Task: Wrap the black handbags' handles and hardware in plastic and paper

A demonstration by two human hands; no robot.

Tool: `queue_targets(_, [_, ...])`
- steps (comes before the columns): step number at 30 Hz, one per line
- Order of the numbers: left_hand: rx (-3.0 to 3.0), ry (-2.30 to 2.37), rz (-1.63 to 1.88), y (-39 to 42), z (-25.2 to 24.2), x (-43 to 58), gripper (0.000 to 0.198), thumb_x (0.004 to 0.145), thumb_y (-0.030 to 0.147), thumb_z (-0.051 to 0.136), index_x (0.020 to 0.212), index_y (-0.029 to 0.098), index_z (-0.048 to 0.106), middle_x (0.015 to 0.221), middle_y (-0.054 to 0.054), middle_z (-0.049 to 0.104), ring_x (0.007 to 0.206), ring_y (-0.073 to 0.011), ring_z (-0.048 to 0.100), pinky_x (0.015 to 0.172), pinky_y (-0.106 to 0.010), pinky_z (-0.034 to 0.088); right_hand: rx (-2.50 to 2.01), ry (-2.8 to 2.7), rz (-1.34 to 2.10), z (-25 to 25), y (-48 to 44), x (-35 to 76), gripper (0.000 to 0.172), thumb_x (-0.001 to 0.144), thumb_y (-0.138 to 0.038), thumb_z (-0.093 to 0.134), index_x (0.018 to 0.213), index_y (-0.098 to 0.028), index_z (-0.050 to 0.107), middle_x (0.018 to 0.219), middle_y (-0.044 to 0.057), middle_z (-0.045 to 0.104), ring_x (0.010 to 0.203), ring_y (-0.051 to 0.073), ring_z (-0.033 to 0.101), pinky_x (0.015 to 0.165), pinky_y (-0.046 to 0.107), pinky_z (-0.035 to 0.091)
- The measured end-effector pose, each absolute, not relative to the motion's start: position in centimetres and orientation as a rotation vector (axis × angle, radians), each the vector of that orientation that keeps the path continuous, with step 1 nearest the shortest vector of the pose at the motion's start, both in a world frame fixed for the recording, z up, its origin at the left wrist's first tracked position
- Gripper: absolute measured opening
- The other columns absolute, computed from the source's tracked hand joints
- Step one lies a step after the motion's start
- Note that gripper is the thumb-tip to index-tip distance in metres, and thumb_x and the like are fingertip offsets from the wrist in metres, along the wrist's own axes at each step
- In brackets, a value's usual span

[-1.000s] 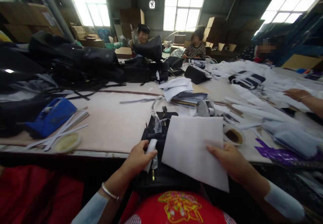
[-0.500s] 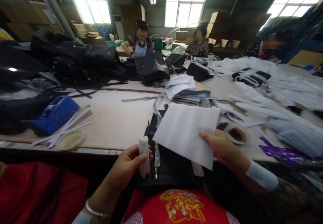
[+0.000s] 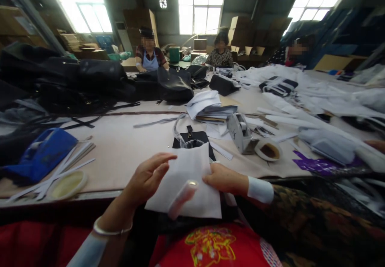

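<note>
A white sheet [image 3: 195,162] lies over the black bag [image 3: 212,152] at the table's front edge, covering much of it. My right hand [image 3: 224,178] pinches the sheet's right side. Just left of the sheet is my left hand [image 3: 150,176], raised, fingers stretched out and thumb apart, with nothing in it. A small white wrapped roll [image 3: 183,199], blurred, is over the lower part of the sheet, clear of my left fingers. The bag's wrapped handle [image 3: 177,128] rises behind the sheet.
A grey tape dispenser [image 3: 240,134] and a bowl of brown stuff [image 3: 268,150] stand to the right. On the left are a blue dispenser [image 3: 45,154] and a shallow dish [image 3: 66,185]. Behind lie a paper stack [image 3: 215,112] and black bags [image 3: 174,84]. People sit across the table.
My left hand has let go of the white roll and opened. My right hand has brought the sheet left and down over the bag. The view has shifted to the right.
</note>
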State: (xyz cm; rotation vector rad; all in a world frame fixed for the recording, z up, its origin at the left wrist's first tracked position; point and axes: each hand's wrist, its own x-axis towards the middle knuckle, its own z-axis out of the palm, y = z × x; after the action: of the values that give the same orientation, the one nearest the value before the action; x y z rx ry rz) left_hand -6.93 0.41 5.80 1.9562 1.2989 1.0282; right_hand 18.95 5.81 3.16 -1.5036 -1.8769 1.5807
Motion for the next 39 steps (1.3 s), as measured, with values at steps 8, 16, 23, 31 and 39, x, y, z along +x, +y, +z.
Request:
queue_targets(8, [2.239,1.155,0.885,10.2,0.8,-0.1,0.045,0.086,0.036,0.067,0.126,0.017,0.063,0.121,-0.013,0.068,0.112,-0.0263,0.064,0.101,-0.041,0.050,-1.539,-2.197,1.537,3.8,5.2,19.7,0.010,0.084,-0.025,0.057,0.081,-0.016,0.061,0.059,0.001,0.062,0.044,0.014,0.056,0.041,0.022,0.040])
queue_targets(16, [2.121,1.341,0.956,8.7,-1.5,-1.0,0.023,0.094,0.036,0.055,0.091,0.016,0.065,0.082,-0.004,0.063,0.077,-0.0159,0.060,0.075,-0.027,0.049,-1.515,-2.029,0.826,1.3,6.1,24.5,0.030,0.081,-0.038,0.067,0.101,-0.015,0.066,0.094,0.008,0.069,0.078,0.018,0.061,0.074,0.030,0.047])
queue_targets(23, [2.300,1.269,0.622,9.5,-0.8,-0.2,0.041,0.094,0.039,0.053,0.058,0.018,0.053,0.064,0.001,0.050,0.065,-0.0130,0.050,0.066,-0.025,0.041,-1.563,-1.917,1.192,-1.0,6.6,23.4,0.027,0.071,-0.029,0.069,0.094,-0.015,0.069,0.084,0.004,0.071,0.076,0.020,0.063,0.067,0.027,0.046])
queue_targets(31, [2.407,1.373,0.185,10.3,-0.5,0.6,0.032,0.087,0.034,0.059,0.060,0.019,0.067,0.065,-0.004,0.065,0.063,-0.0165,0.058,0.062,-0.028,0.038,-1.360,-1.400,1.609,-2.3,6.8,24.3,0.038,0.069,-0.026,0.068,0.103,-0.011,0.065,0.086,0.004,0.073,0.079,0.019,0.067,0.068,0.026,0.052])
queue_targets(39, [2.393,1.599,0.070,10.3,-0.5,2.4,0.023,0.082,0.032,0.064,0.069,0.019,0.076,0.075,-0.010,0.073,0.069,-0.0230,0.066,0.064,-0.031,0.042,-1.175,-1.224,1.675,-1.8,5.2,23.9,0.040,0.072,-0.033,0.071,0.105,-0.012,0.062,0.093,0.006,0.074,0.085,0.020,0.068,0.076,0.029,0.053])
